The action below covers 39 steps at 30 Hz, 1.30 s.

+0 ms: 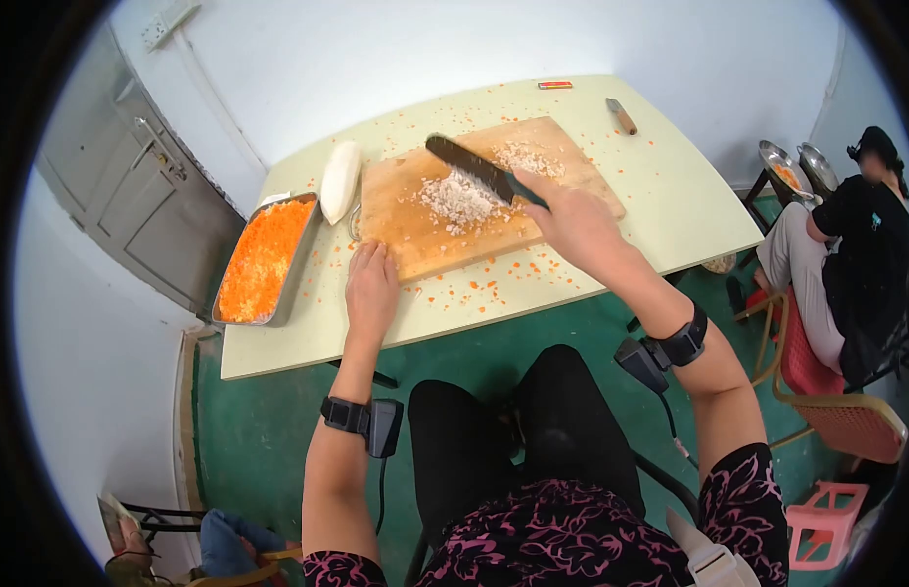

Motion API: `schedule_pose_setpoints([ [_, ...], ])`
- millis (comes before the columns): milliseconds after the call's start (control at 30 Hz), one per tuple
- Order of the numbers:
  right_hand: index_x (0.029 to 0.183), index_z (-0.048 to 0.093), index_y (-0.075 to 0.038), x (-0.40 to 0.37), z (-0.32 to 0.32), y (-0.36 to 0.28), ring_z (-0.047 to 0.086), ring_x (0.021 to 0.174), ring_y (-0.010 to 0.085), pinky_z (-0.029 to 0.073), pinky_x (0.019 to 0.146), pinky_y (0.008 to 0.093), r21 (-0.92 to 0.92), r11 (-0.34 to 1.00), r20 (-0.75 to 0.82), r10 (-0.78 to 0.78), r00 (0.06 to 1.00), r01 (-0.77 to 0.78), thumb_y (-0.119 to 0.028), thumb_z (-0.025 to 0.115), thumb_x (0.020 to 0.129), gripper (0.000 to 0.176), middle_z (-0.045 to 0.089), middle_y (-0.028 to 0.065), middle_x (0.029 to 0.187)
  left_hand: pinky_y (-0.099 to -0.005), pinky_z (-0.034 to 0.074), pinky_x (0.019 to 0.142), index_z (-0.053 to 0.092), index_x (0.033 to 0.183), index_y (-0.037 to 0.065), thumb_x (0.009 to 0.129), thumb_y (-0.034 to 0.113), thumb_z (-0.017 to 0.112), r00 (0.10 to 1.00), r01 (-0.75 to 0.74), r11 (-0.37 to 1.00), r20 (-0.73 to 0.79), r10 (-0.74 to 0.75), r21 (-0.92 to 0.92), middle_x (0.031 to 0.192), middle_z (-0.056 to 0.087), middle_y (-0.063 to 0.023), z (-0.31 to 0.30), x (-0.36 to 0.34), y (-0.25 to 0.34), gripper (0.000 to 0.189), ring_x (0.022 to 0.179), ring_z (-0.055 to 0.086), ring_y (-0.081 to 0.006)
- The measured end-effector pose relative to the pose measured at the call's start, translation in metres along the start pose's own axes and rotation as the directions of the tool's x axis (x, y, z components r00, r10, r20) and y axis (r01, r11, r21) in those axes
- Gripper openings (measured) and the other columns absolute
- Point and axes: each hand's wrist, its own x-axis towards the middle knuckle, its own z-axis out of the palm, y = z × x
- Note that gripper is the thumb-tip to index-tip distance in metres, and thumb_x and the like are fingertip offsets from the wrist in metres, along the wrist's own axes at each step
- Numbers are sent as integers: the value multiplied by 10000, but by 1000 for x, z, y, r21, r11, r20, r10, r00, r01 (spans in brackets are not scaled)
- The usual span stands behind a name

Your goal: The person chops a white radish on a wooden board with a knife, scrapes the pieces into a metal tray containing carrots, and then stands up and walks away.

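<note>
My right hand (579, 223) is closed around the dark handle of a kitchen knife (469, 164). The broad blade, slightly blurred, is over a heap of finely chopped pale bits (456, 202) on a wooden cutting board (406, 252). A smaller patch of the same bits (526, 158) lies farther back on the board. At the board's near left corner, my left hand (373, 291) has its fingers closed over the edge; its thumb is hard to make out. A peeled white radish (340, 182) lies just left of the board.
A metal tray (296, 277) of chopped orange and pale bits stands at the table's left. Orange scraps dot the table (670, 210). A wooden-handled tool (622, 117) and a red lighter-like item (555, 85) lie at the back. A person (856, 245) sits to the right, near metal bowls (782, 168).
</note>
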Motion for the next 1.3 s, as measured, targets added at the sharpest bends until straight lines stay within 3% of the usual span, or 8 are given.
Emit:
schedule_pose_setpoints([
  [100, 1276, 455, -181, -2, 10, 2, 588, 718, 358, 458, 653, 428, 31, 998, -98, -56, 994, 59, -163, 535, 836, 448, 603, 214, 792, -401, 401, 915, 578, 1012, -53, 848, 118, 489, 994, -81, 997, -80, 80, -9, 1099, 555, -204, 8, -1, -7, 253, 1073, 485, -351],
  [167, 1283, 447, -192, 3, 24, 10, 593, 730, 355, 460, 661, 422, -101, 995, 65, -13, 998, 19, -163, 535, 834, 459, 611, 205, 813, -409, 423, 866, 590, 955, -36, 835, 119, 504, 986, -112, 994, -124, 111, -3, 1019, 575, -194, 11, -1, -9, 215, 1008, 508, -355],
  [233, 1274, 459, -204, 5, 33, 20, 597, 720, 350, 458, 666, 418, 4, 994, -105, -112, 988, 113, -178, 538, 834, 447, 614, 198, 805, -415, 436, 827, 593, 916, -28, 824, 114, 517, 984, -124, 992, -130, 120, -21, 960, 579, -186, 5, 0, -4, 185, 960, 519, -351],
  [500, 1237, 494, -185, 1, 22, 4, 585, 691, 352, 454, 618, 425, -121, 990, -66, -84, 994, 75, -199, 543, 836, 405, 606, 194, 738, -390, 434, 872, 592, 937, -14, 817, 131, 530, 994, -64, 998, -92, 64, 5, 1026, 583, -171, 7, -1, -5, 198, 1026, 516, -324],
  [633, 1224, 502, -192, 4, 31, 10, 586, 705, 364, 459, 635, 444, -3, 987, -244, -155, 957, 159, -219, 530, 839, 386, 603, 205, 747, -399, 428, 877, 576, 990, -4, 821, 124, 517, 996, -40, 999, -74, 40, 5, 1046, 576, -163, 7, -1, -5, 220, 1035, 508, -327],
  [700, 1211, 507, -175, 3, 34, 14, 588, 717, 371, 462, 646, 458, -61, 994, -42, -96, 995, 93, -208, 517, 842, 371, 608, 210, 755, -397, 422, 886, 571, 1005, -6, 823, 115, 511, 996, -57, 998, -75, 57, -5, 1058, 571, -165, 3, -2, -3, 226, 1040, 504, -328],
  [967, 1205, 502, -116, 4, 23, -9, 590, 704, 352, 461, 626, 444, -73, 997, 50, -29, 998, 32, -161, 513, 835, 372, 609, 186, 737, -385, 409, 917, 588, 993, -45, 796, 53, 494, 997, -59, 998, -51, 60, 17, 1087, 569, -183, -1, -1, 3, 239, 1068, 501, -326],
  [1300, 1201, 517, -109, 9, 19, -15, 583, 655, 335, 457, 610, 422, -55, 998, -31, -44, 999, 42, -213, 513, 861, 355, 591, 171, 659, -384, 415, 909, 578, 1004, -54, 780, 43, 495, 997, -60, 998, -36, 61, 33, 1097, 563, -181, -2, 0, 2, 258, 1061, 502, -329],
])
